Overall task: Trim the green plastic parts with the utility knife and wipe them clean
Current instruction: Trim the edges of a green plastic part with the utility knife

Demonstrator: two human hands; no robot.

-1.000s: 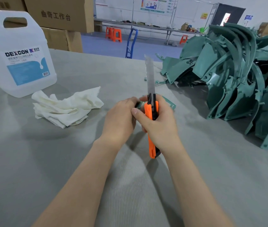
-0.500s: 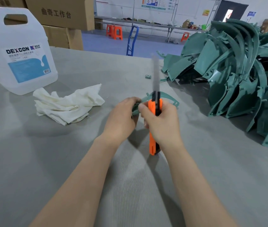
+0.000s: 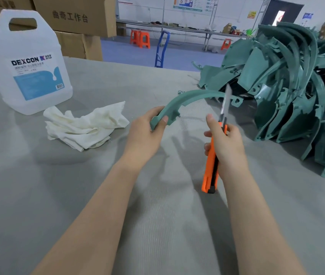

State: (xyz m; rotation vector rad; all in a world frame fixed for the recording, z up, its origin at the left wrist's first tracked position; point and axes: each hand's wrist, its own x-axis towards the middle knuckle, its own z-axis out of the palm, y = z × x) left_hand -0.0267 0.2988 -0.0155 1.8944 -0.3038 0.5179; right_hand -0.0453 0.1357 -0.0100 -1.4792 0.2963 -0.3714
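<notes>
The left hand curls its grip round one end of a curved green part, raised over the desk. The right hand has its grip closed on the orange utility knife, blade up by the arc. Left lies a crumpled white cloth before a DEXCON jug, contents unclear; right, a heap of green parts.
</notes>
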